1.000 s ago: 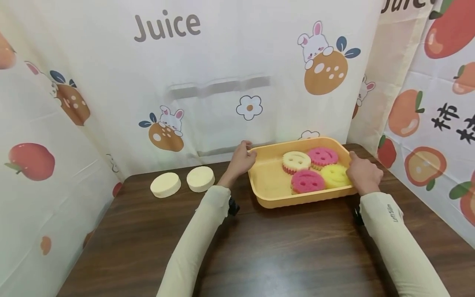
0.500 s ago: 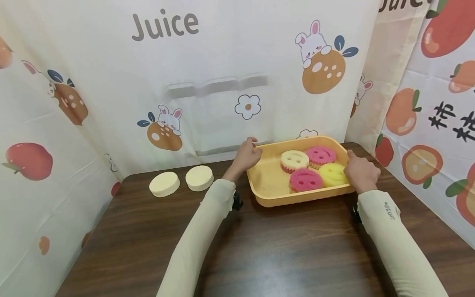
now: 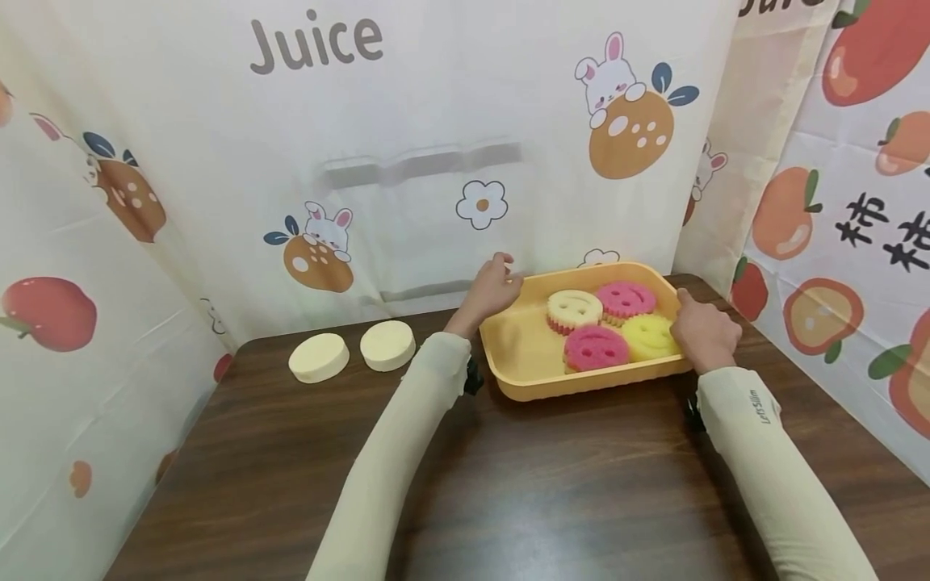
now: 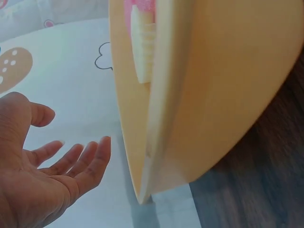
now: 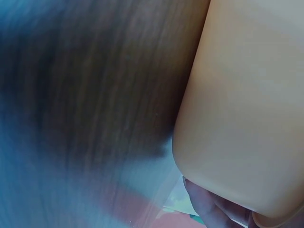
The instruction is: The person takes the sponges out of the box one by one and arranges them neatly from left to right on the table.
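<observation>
A shallow orange-yellow plastic tray [image 3: 519, 343] stands at the back right of the table. Inside are several round smiley-face sponges: a cream one [image 3: 574, 309], a yellow one [image 3: 650, 336], a dark pink one [image 3: 596, 347] and a lighter pink one [image 3: 625, 298]. My right hand [image 3: 706, 332] grips the tray's right end, thumb at the rim; in the right wrist view its fingers [image 5: 204, 202] show past the tray wall. My left hand [image 3: 494, 289] hovers by the tray's left end, and the left wrist view shows its loosely bent fingers apart from the rim, holding nothing.
Two thick cream discs [image 3: 320, 357] [image 3: 388, 345] lie side by side on the dark wooden table [image 3: 552, 468], left of the tray. A white printed curtain [image 3: 421, 226] hangs right behind the table, and more printed cloth closes off both sides.
My left hand has moved up and slightly right from the tray's left rim. My right hand keeps its grip, and the tray and sponges stay in place while the view shifts slightly.
</observation>
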`<action>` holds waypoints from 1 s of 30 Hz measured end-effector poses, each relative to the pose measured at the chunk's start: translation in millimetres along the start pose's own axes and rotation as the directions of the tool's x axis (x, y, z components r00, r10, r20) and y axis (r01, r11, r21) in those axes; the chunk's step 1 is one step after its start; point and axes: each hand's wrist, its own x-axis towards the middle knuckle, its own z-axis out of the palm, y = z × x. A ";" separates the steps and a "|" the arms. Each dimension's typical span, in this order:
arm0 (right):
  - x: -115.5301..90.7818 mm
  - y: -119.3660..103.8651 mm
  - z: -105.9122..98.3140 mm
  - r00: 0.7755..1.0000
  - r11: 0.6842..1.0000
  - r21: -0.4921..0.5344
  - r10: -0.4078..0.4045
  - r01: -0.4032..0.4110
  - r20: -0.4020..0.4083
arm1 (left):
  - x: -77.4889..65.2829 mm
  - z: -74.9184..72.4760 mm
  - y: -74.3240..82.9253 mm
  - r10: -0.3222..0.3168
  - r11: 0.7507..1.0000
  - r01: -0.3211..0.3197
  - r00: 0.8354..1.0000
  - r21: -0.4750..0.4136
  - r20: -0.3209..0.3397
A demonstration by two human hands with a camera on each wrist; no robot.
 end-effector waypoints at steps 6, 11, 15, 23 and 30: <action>0.2 1.1 -0.4 1.000 1.000 0.000 0.012 -0.012 0.005 | 5.2 4.9 8.4 -0.005 0.999 0.005 1.000 0.035 0.006; 0.2 1.1 0.5 1.000 1.000 0.001 0.008 -0.008 -0.005 | 9.4 6.5 12.4 0.019 0.999 -0.020 1.000 0.039 0.016; -0.1 0.8 0.9 1.000 1.000 0.004 0.002 -0.002 -0.012 | 12.6 8.0 16.2 0.023 0.999 -0.024 0.999 0.023 0.027; -2.5 -0.4 -0.6 1.000 1.000 0.005 0.007 -0.007 -0.012 | 22.4 16.4 18.8 0.018 0.998 -0.021 0.999 0.058 0.037; -1.4 -0.9 0.9 1.000 1.000 0.007 0.013 -0.013 -0.022 | 28.9 19.6 23.0 0.026 0.996 -0.028 0.999 0.089 0.025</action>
